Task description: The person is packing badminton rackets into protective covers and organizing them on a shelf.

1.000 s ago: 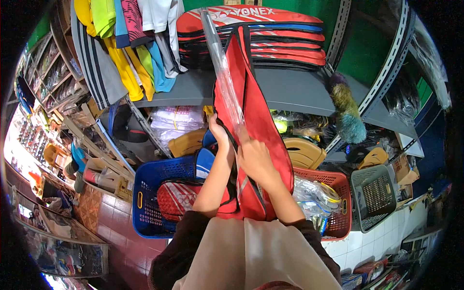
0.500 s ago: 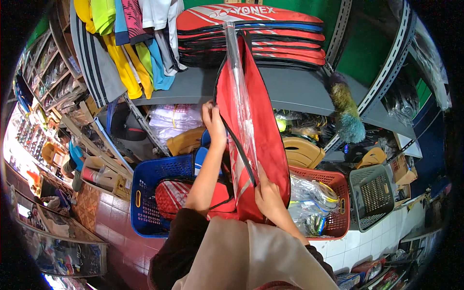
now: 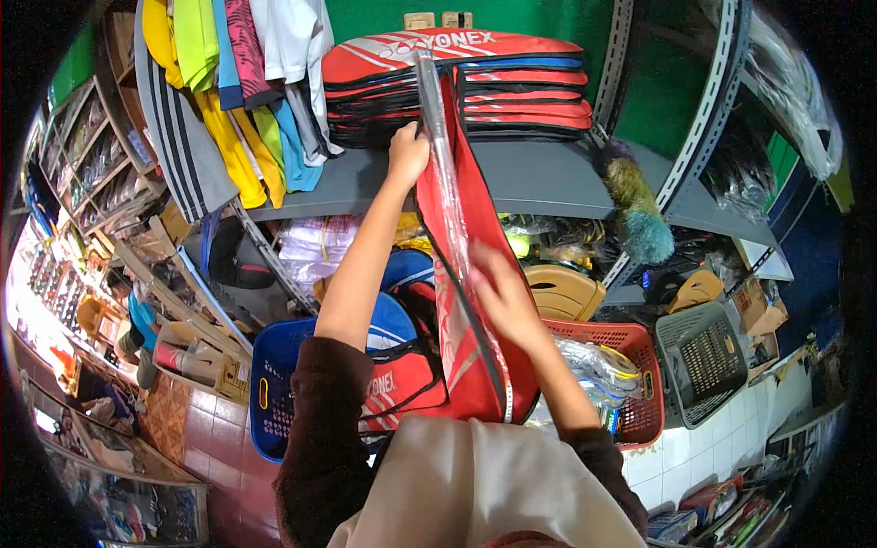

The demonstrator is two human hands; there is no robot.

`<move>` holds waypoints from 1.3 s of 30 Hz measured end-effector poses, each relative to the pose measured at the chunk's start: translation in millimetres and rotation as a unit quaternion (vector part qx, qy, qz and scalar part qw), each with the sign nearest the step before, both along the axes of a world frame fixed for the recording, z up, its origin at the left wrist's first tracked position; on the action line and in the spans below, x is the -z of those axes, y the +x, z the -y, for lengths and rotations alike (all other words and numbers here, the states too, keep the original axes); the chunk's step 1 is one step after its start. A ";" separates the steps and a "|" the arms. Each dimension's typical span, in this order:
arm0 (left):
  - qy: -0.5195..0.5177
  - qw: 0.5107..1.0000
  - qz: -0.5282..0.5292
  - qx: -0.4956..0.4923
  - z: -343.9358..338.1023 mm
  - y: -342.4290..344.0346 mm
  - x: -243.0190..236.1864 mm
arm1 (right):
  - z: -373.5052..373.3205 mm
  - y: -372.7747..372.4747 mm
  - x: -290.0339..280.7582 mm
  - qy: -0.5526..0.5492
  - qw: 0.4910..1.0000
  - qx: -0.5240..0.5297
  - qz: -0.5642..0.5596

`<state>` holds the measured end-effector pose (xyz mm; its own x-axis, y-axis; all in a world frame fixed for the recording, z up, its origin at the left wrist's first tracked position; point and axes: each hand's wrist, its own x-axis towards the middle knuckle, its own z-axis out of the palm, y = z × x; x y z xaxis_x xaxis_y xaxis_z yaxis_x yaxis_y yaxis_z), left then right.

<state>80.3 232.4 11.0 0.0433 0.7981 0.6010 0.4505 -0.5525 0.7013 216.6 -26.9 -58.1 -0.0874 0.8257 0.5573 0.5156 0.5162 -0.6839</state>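
The left hand [image 3: 408, 157] is raised, its fingers closed on the upper left edge of a long red bag [image 3: 457, 338] with black trim. The right hand [image 3: 504, 297], blurred, is open with fingers extended over the bag's middle, just beside its opening; whether the fingertips touch the fabric cannot be told. The bag stands upright in front of the person, its lower end near their body, its side parted. A long, narrow item in clear plastic [image 3: 437, 137], grey at its top, lies in the opening and sticks out above, leaning slightly left. Behind it, a grey shelf [image 3: 548, 178] carries a stack of red bags [image 3: 525, 110], with colourful garments [image 3: 239, 151] hanging on the left and a fluffy multicoloured duster [image 3: 628, 187] at the right. Below, a blue basket [image 3: 279, 352] is at left, a smaller red-and-white bag [image 3: 402, 379] beside the left forearm, and a red basket [image 3: 650, 388] holding plastic-wrapped things [image 3: 603, 374] at right. Next to that is a grey basket [image 3: 674, 384].
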 end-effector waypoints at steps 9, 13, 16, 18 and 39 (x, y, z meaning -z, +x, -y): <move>0.112 0.968 0.157 0.158 90.0 18.7 -44.4 | -141.3 4.3 -144.5 0.176 0.958 0.001 -0.225; 0.069 0.960 0.194 0.192 101.6 1.2 -53.7 | -147.5 9.3 -172.3 0.212 0.958 0.039 -0.190; 0.007 0.925 0.274 0.264 101.1 -13.5 -56.3 | -145.7 15.9 -177.4 0.238 0.955 0.111 -0.139; -0.043 0.908 0.319 0.268 110.9 -15.6 -61.7 | -141.0 24.6 -177.5 0.267 0.941 0.160 -0.132; 0.300 0.947 -0.114 0.010 85.8 27.0 -145.2 | -119.1 10.4 -186.3 0.272 0.941 0.200 -0.013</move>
<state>107.3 146.6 156.3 0.2378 0.3132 0.9194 0.5378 -0.8307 0.1439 227.0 92.2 128.2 0.1900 0.3809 0.9049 0.7301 0.5614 -0.3896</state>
